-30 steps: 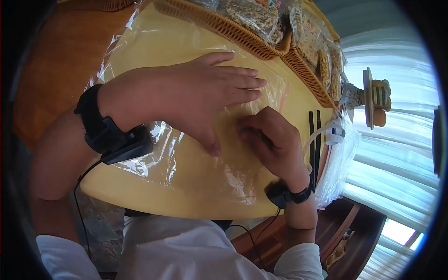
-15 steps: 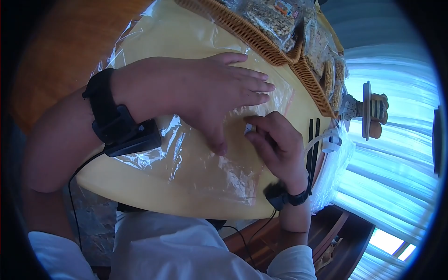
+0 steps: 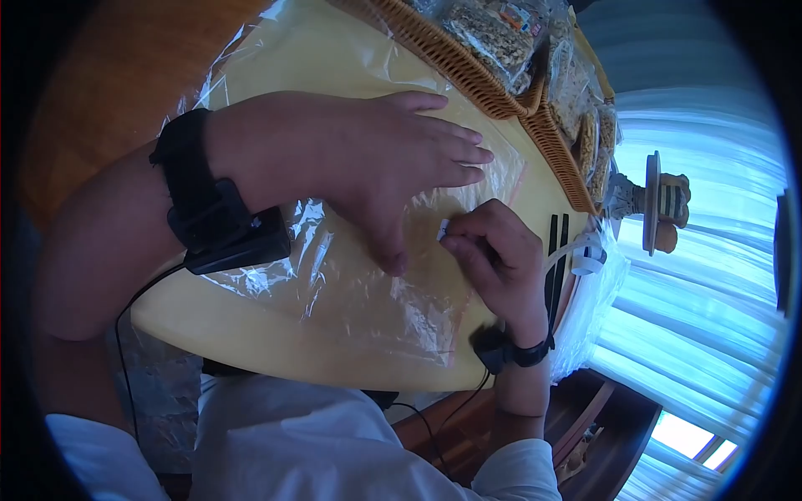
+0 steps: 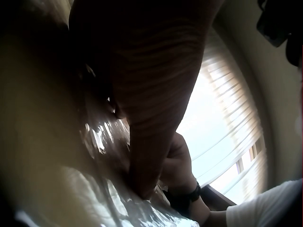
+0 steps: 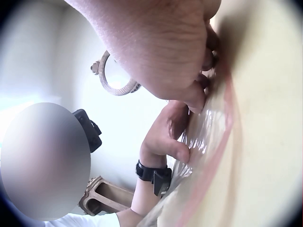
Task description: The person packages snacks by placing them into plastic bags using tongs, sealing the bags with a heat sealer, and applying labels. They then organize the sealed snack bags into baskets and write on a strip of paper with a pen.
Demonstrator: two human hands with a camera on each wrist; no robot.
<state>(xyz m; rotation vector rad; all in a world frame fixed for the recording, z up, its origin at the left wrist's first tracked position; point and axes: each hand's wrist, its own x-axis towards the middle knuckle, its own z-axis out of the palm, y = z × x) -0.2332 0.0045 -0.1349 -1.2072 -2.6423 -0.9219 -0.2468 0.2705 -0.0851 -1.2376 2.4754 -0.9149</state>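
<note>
A clear plastic bag (image 3: 418, 321) with a thin red line along one edge lies on the pale yellow table top (image 3: 276, 346). My left hand (image 3: 405, 159) rests on it palm down, fingers spread and thumb pointing toward me. Beside that thumb, my right hand (image 3: 505, 255) pinches a small white piece (image 3: 443, 229) between thumb and forefinger. In the right wrist view the right hand (image 5: 161, 52) is low over the plastic, near the red line (image 5: 229, 101). The left hand's thumb (image 5: 179, 151) meets the film, which is wrinkled and shiny around it.
Wicker baskets (image 3: 476, 83) of wrapped grain bars stand along the far side. Two black sticks (image 3: 555, 267) and a white cable (image 3: 589, 250) lie at the right, beside crumpled clear plastic (image 3: 589, 313). Farther right is a small stand (image 3: 652, 200); wires trail from both wrist cameras.
The right thumb and forefinger have shifted, so the small white piece between them now shows. My left hand keeps its spread pose on the plastic. The head view has moved slightly.
</note>
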